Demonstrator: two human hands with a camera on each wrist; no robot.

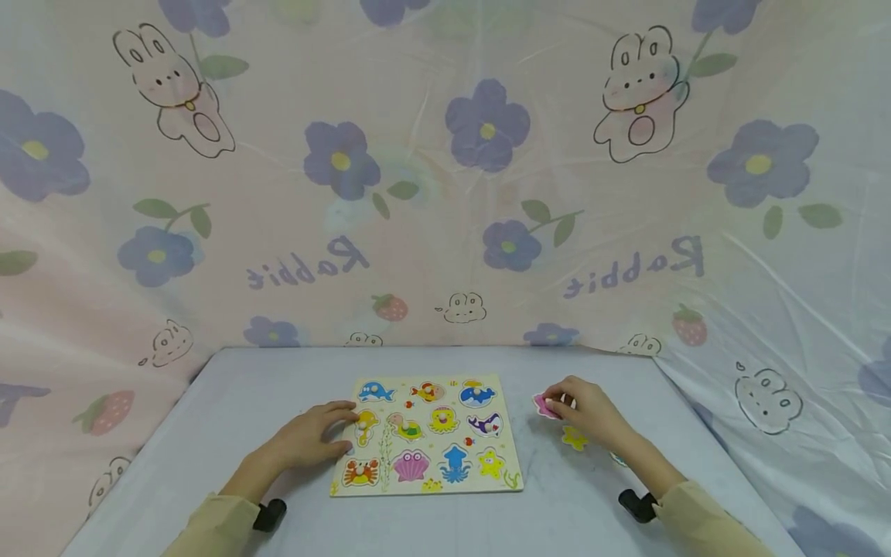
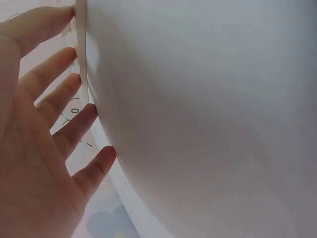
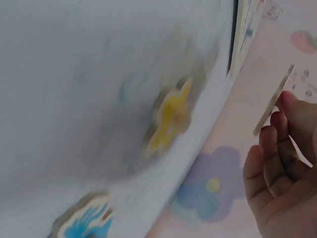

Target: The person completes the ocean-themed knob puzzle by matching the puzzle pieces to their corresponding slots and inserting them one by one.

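Note:
A pink knobbed puzzle piece [image 1: 544, 406], shaped like a shell, is pinched between the thumb and fingers of my right hand [image 1: 588, 408], right of the puzzle board [image 1: 513, 464]. In the right wrist view that piece [image 3: 275, 101] appears edge-on at the fingertips. My left hand [image 1: 315, 435] touches the board's left edge with its fingers spread, and the left wrist view shows those fingers [image 2: 57, 67] fairly straight along the edge. Pictures of sea animals cover the board, among them a crab [image 1: 361, 472], a pink shell [image 1: 411, 466] and a blue squid [image 1: 455, 464].
A yellow star piece [image 1: 574, 438] lies on the white table [image 1: 278, 387] just below my right hand. Beside it, a blue-and-white piece [image 3: 89, 220] is mostly hidden by the right wrist in the head view. A patterned curtain [image 1: 418, 232] hangs behind the table.

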